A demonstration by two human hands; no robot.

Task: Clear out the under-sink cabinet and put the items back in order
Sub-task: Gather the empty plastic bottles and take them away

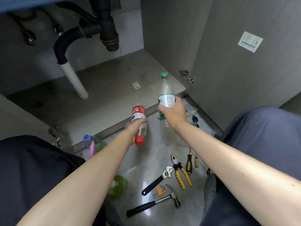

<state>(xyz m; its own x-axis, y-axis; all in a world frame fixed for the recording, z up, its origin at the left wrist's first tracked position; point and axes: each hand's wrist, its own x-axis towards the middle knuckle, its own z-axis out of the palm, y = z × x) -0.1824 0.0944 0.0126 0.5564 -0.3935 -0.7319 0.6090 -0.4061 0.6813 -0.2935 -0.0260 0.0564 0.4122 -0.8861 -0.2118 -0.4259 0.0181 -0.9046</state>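
Note:
My left hand grips a clear bottle with a red label and red cap, tipped so the cap points back toward me, just over the cabinet's front edge. My right hand holds a clear bottle with a green cap upright, above the cabinet floor's right front corner. The cabinet floor is bare except for a small white tag.
Black drain pipes and a white pipe hang at the cabinet's left back. On the floor tiles lie a wrench, pliers, screwdrivers, a hammer, hex keys, green items and bags. My knees flank both sides.

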